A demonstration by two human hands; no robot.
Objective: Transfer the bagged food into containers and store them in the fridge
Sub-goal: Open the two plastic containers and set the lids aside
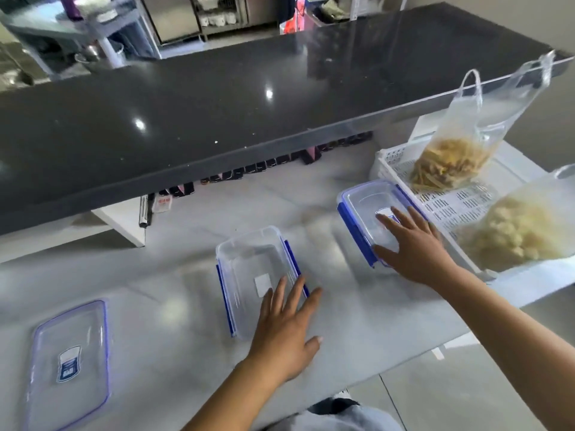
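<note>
Two clear plastic containers with blue clips sit on the pale worktop. My left hand [284,334] lies flat, fingers straight, at the near right edge of the open middle container [249,269]. My right hand [413,244] rests with spread fingers on the lid of the right container [364,209]. A loose clear lid [70,362] lies flat at the near left. In the white slotted tray [451,206] on the right stand two clear bags: one with yellowish strips [451,163], one with pale chunks [516,231].
A dark glossy raised counter [217,119] overhangs the back of the worktop, with small dark bottles [249,171] lined up beneath it. The worktop's front edge runs close to my body. Steel kitchen shelving stands far behind.
</note>
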